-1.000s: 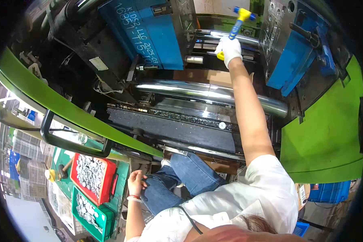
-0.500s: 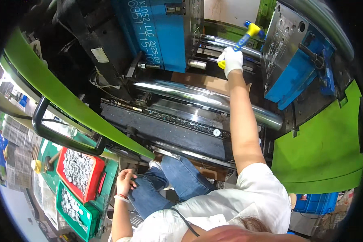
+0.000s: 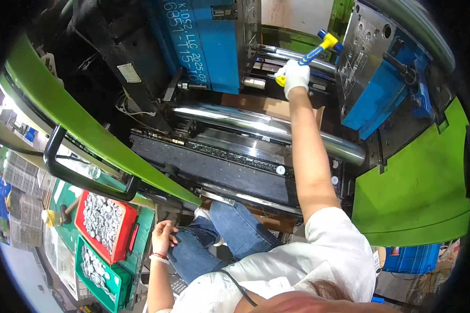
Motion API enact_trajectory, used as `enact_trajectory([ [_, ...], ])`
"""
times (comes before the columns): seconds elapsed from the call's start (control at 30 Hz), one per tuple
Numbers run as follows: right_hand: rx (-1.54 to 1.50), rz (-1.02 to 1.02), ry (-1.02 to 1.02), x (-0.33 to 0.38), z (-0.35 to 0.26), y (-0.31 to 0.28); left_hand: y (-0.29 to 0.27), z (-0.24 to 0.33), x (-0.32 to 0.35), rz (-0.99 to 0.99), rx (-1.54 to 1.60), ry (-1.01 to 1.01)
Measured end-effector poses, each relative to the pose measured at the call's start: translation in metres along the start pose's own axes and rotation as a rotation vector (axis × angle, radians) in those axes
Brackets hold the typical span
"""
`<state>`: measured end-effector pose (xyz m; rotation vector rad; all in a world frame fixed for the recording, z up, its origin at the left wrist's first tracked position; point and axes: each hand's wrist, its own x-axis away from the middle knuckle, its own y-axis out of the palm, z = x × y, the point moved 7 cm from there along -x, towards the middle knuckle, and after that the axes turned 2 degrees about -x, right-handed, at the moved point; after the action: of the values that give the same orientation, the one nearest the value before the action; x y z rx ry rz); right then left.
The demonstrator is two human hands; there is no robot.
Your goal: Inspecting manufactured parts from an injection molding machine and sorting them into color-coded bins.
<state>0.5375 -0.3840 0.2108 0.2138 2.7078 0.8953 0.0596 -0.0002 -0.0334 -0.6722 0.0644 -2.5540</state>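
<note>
Up inside the open machine, the right hand (image 3: 296, 77), in a white glove, is closed around the yellow end of a blue-and-yellow hammer (image 3: 318, 46), which slants up and to the right toward the grey metal plate (image 3: 364, 47) on the blue block (image 3: 381, 88). The hammer's head sits just beside that plate's left edge; whether it touches cannot be told. Below the outstretched arm a shiny steel bar (image 3: 266, 125) runs across the machine. The left hand (image 3: 163, 237) is bare, with a red band at the wrist, and rests loosely open on the jeans at the thigh, holding nothing. Near it, at the lower left, a red tray (image 3: 131, 219) and a green tray (image 3: 121, 284) hold small silvery parts, beneath the green guard rail (image 3: 89, 130) with its black handle (image 3: 52, 156).
</note>
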Motion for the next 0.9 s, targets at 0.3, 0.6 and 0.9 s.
enact_trajectory([
  [0.3, 0.269, -0.238, 0.186, 0.011, 0.002, -0.021, 0.001, -0.001, -0.003, 0.004, -0.025, 0.020],
  [0.6, 0.154, -0.190, 0.455, 0.119, 0.021, 0.030, 0.001, 0.000, 0.005, 0.022, 0.018, 0.045],
  [0.9, 0.084, -0.043, 0.291, 0.071, 0.016, -0.027, -0.002, -0.002, 0.009, 0.023, 0.007, 0.064],
])
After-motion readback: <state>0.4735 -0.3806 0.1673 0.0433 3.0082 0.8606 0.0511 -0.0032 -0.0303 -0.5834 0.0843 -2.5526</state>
